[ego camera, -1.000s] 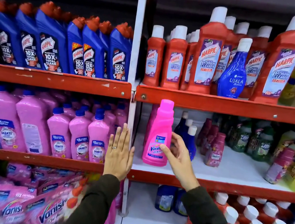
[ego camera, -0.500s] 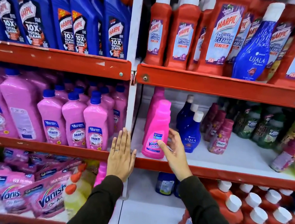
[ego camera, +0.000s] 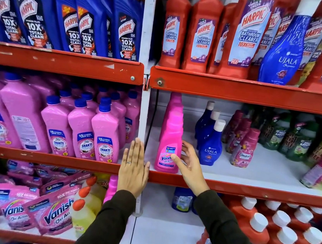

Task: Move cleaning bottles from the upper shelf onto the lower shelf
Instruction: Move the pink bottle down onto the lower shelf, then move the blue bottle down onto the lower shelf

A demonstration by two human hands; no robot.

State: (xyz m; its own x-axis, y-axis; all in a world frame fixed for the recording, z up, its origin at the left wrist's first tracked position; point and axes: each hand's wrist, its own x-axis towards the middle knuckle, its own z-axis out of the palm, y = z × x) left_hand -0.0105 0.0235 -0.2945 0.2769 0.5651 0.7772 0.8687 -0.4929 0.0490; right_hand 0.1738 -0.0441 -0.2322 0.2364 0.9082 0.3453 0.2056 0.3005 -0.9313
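Note:
A pink Vanish bottle [ego camera: 169, 135] stands upright at the left end of the middle shelf [ego camera: 249, 190], with another pink bottle [ego camera: 174, 101] right behind it. My right hand [ego camera: 189, 166] is at its right side. The fingers are spread and loose, and the thumb tip rests on the label. My left hand [ego camera: 134, 169] lies flat against the white upright post, holding nothing. On the upper shelf [ego camera: 241, 90] stand red Harpic bathroom cleaner bottles [ego camera: 202, 35] and one blue Ujala bottle [ego camera: 283, 55].
Blue Ujala bottles [ego camera: 211, 146] and maroon Comfort bottles [ego camera: 245, 150] stand right of the pink bottle, with bare white shelf in front. Pink Shakti bottles [ego camera: 105, 133] fill the left bay under blue Harpic bottles [ego camera: 88, 15]. Below are Vanish pouches [ego camera: 53, 214] and red white-capped bottles [ego camera: 283, 238].
The pink Vanish bottle came down and back onto the middle shelf in my right hand. The fingers have now loosened around it. The view moved closer and lower; my left hand stayed on the post.

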